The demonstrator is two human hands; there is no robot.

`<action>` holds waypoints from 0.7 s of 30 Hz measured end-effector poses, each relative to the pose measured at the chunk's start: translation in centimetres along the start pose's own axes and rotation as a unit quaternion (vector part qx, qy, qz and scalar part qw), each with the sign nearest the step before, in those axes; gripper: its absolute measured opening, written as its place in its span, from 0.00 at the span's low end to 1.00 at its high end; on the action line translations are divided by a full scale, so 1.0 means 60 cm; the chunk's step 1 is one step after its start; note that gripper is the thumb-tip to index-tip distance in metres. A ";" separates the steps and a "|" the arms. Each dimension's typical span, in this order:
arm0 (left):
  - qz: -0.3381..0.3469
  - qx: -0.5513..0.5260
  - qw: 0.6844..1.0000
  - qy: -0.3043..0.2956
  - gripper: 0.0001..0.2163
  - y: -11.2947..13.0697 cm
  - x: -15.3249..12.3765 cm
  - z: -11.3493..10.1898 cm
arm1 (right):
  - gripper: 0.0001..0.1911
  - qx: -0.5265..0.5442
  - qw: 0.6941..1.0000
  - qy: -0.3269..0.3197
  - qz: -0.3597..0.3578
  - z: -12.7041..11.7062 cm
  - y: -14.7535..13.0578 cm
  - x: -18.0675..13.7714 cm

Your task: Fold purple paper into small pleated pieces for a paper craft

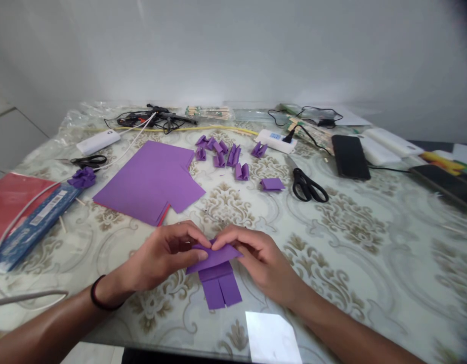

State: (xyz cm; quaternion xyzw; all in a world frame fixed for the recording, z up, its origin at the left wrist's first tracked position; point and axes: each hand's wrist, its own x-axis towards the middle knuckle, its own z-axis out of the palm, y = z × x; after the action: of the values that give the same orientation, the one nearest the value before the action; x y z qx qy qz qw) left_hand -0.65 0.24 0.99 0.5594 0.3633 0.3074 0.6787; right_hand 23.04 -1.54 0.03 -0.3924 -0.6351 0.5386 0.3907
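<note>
purple paper (222, 255) is at six o'clock over the table (370, 283), pinched by the left hand (157, 255) and right hand (258, 258), each curled nearly closed on it. from it, scissors (304, 186) lie at two o'clock, stacked sheets (152, 179) at eleven, folded pieces (234, 155) at twelve.

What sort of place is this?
Probably a paper-craft spot on a table, though whether in a home or workshop I can't tell. The partly folded purple paper in hand, the small folded pieces beyond it and the black-handled scissors on the right suggest it.
</note>
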 end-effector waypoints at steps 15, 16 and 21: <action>-0.029 0.161 0.986 0.007 0.06 -0.004 -0.004 0.008 | 0.05 0.023 0.996 0.018 0.079 0.018 0.004 0.003; -0.034 0.172 0.984 0.010 0.06 -0.004 -0.004 0.008 | 0.05 0.018 0.997 0.025 0.076 0.019 0.006 0.003; -0.031 0.185 0.982 0.019 0.10 0.000 -0.004 0.011 | 0.06 -0.013 0.997 0.062 0.052 0.020 0.010 0.002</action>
State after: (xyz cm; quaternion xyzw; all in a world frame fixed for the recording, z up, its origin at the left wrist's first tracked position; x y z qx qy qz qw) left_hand -0.21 -0.29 1.13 0.6576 0.4442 0.2243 0.5656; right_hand 21.95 -1.84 -0.69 -0.4629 -0.5954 0.5244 0.3952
